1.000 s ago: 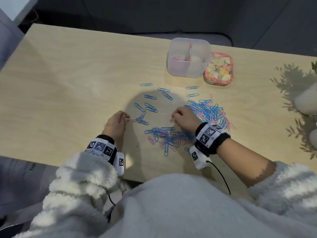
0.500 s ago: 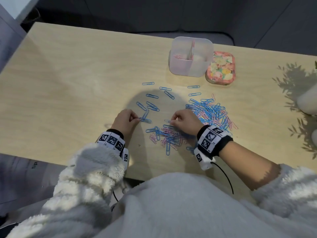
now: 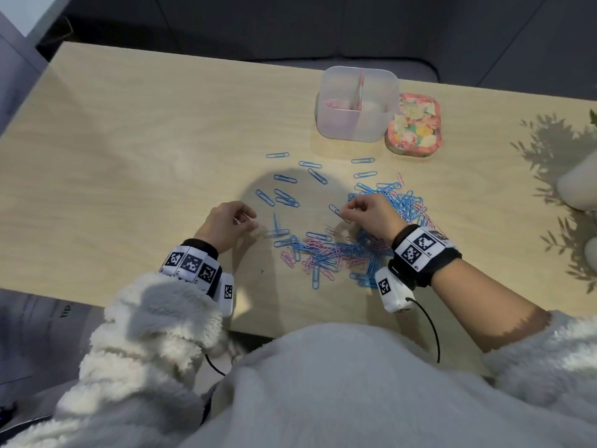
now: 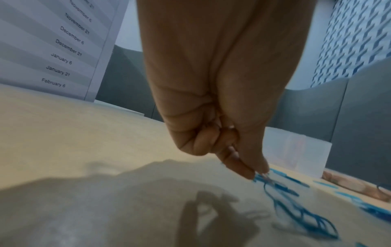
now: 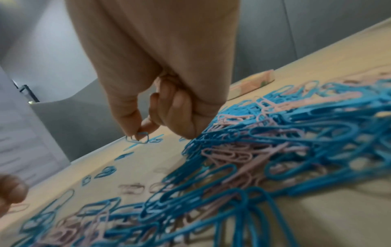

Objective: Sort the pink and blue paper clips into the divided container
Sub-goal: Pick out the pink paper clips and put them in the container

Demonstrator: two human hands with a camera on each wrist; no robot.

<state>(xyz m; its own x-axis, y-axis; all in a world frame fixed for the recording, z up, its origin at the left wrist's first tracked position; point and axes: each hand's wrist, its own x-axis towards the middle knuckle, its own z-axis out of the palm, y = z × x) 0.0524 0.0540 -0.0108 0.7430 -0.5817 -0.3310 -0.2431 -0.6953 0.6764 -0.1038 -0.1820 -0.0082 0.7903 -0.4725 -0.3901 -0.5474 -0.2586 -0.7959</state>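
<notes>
A mixed pile of pink and blue paper clips (image 3: pixel 336 253) lies on the wooden table (image 3: pixel 145 140), with loose blue clips (image 3: pixel 284 197) scattered beyond it. The clear divided container (image 3: pixel 355 105) stands at the far side, with pink clips in its left compartment. My left hand (image 3: pixel 250 219) is curled just left of the pile and pinches a small pink clip (image 3: pixel 239 220). My right hand (image 3: pixel 344 210) hovers over the pile and pinches a blue clip (image 5: pixel 137 137) between thumb and forefinger, as the right wrist view shows.
A floral tin (image 3: pixel 415 124) sits against the container's right side. White rounded objects (image 3: pixel 578 185) and plant shadows occupy the table's right edge. A printed sheet (image 4: pixel 52 41) stands beyond the table's left end.
My left hand reached right to the clips beside the pile and now holds a pink one. My right hand has lifted a blue clip off the pile's far edge.
</notes>
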